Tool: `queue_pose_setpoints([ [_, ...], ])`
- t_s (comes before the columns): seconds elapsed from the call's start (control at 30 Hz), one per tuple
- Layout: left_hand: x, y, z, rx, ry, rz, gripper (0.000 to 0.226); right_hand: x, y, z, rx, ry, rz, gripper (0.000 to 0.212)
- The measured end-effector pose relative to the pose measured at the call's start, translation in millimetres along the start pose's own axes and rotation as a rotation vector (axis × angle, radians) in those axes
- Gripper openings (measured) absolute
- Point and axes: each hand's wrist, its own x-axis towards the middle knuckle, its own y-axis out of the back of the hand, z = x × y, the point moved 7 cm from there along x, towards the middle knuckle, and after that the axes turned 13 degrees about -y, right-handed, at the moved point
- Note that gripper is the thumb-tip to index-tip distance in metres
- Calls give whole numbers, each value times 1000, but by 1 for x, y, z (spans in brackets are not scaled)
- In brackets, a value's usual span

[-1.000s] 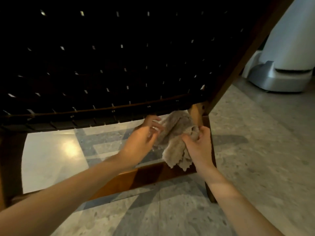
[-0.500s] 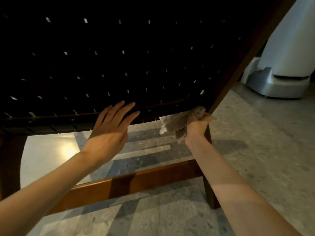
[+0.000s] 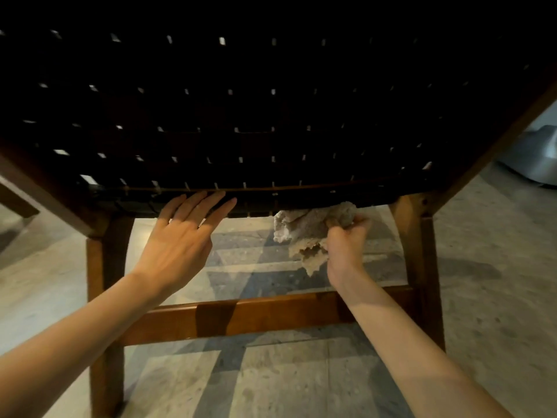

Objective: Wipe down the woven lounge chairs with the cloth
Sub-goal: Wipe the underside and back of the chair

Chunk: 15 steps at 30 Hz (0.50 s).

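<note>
The dark woven back of a lounge chair fills the upper view, set in a brown wooden frame. My right hand grips a bunched beige cloth and holds it up against the lower edge of the weave, right of centre. My left hand lies flat with straight fingers, its fingertips touching the bottom rail of the woven back, left of the cloth.
A wooden crossbar runs low between the chair's two rear legs. Speckled stone floor spreads below and to the right. A pale grey object stands at the far right edge.
My left hand let go of the cloth and went flat onto the lower rail. My right hand carried the cloth up to the weave's lower edge, then leftward along it. The view shifted right.
</note>
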Motion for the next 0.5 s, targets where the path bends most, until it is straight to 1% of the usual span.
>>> queue_pose_setpoints([
  [0.1,-17,3,-14,8,31,-18,76,-15,-28,18,-57,6,-75,42],
  [0.13,-25,5,-20,18,46,-31,75,-20,-41,27,-73,-4,-102,38],
  [0.17,-29,6,-24,25,57,-41,75,-24,-50,34,-90,-15,-114,36],
  [0.27,-48,11,-40,36,86,-79,76,-36,-84,55,-165,-51,-122,41],
  [0.33,-60,14,-50,61,92,-107,77,-45,-107,68,-218,-60,-131,41],
  [0.37,-65,15,-54,69,94,-115,75,-49,-118,74,-246,-64,-145,36],
  [0.43,-74,19,-62,74,109,-118,71,-59,-140,86,-302,-66,-203,15],
  [0.47,-78,21,-66,80,117,-117,70,-64,-151,91,-323,-60,-228,9],
  [0.5,-83,22,-69,89,125,-117,68,-67,-162,95,-341,-42,-244,12],
])
